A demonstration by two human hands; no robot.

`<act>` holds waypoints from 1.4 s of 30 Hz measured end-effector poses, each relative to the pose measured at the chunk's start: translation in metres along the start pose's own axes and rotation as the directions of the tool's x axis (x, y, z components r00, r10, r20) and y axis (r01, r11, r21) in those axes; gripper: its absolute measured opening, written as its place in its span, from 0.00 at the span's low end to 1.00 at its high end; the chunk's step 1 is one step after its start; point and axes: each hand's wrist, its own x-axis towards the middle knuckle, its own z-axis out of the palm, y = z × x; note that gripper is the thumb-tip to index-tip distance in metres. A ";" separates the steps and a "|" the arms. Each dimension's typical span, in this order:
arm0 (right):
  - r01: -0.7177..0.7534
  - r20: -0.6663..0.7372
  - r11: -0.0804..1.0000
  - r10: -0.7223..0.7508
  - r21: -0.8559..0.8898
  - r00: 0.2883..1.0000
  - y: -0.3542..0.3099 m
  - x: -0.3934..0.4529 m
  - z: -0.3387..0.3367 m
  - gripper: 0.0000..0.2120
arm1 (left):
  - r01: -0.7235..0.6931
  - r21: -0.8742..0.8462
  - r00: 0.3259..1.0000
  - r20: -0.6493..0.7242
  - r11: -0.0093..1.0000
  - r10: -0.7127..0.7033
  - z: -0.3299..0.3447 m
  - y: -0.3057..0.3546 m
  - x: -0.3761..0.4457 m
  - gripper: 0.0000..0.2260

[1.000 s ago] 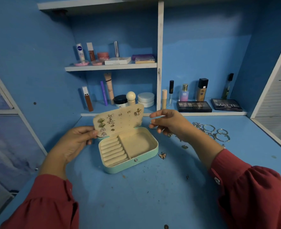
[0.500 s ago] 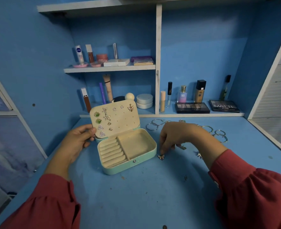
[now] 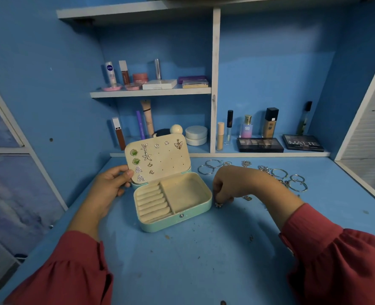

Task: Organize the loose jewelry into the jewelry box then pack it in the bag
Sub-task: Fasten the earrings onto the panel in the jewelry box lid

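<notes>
1. A blue worktop, speckled with small dark flecks.
2. An open mint jewelry box sits on it, left of centre.
3. A small earring lies just right of the box.
4. Silver bangles and chains lie scattered at far right.

This is a home dressing corner, a blue vanity desk built into a blue alcove with white-edged shelves. Cosmetics line the shelves: a Nivea tube, foundation bottle, perfume, cream jars and eyeshadow palettes. Bangles lie on the desk.
</notes>
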 end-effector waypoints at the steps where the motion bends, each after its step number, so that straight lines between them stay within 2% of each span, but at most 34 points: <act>1: -0.001 -0.010 1.000 0.001 -0.010 1.000 0.000 0.000 0.001 0.07 | -0.003 -0.001 1.000 -0.005 1.000 0.003 0.000 0.000 0.000 0.07; 6: 0.015 -0.031 1.000 -0.016 -0.028 0.999 0.002 0.001 0.002 0.07 | -0.021 0.006 1.000 -0.020 1.000 0.021 0.004 0.001 -0.001 0.06; 9: 0.014 -0.094 1.000 -0.014 0.002 0.996 0.006 0.001 -0.001 0.04 | -0.027 0.006 0.999 -0.024 1.000 0.027 0.006 0.002 -0.002 0.06; 13: 0.037 -0.254 0.988 0.002 0.150 0.967 0.010 -0.002 -0.007 0.03 | -0.025 0.010 0.999 -0.028 1.000 0.025 0.006 0.002 -0.001 0.05; 17: 0.157 -0.425 0.959 -0.043 0.238 0.904 0.014 0.003 -0.005 0.05 | -0.021 0.004 0.999 -0.028 1.000 0.021 0.006 0.002 0.000 0.05; 22: 0.285 -0.533 0.846 -0.002 0.450 0.846 0.014 0.011 0.004 0.07 | -0.019 0.008 0.999 -0.029 1.000 0.019 0.006 0.002 0.000 0.05; 25: 0.359 -0.553 0.724 0.037 0.588 0.832 0.014 0.015 0.009 0.06 | -0.020 0.009 0.999 -0.030 1.000 0.021 0.006 0.001 0.001 0.05; 28: 0.365 -0.519 0.650 0.053 0.667 0.853 0.014 0.016 0.011 0.05 | -0.018 0.004 0.999 -0.031 1.000 0.018 0.005 0.000 0.001 0.05; 33: 0.341 -0.457 0.567 0.072 0.750 0.886 0.014 0.015 0.010 0.06 | -0.018 0.009 1.000 -0.018 1.000 0.018 0.004 0.000 0.002 0.06; 39: 0.356 -0.501 0.538 0.149 0.764 0.853 0.004 0.016 0.015 0.05 | -0.020 -0.001 1.000 -0.015 1.000 0.020 0.003 -0.001 0.002 0.06; 42: 0.388 -0.522 0.481 0.181 0.786 0.834 -0.010 0.019 0.016 0.07 | -0.015 -0.003 1.000 -0.017 1.000 0.014 0.003 -0.001 0.002 0.06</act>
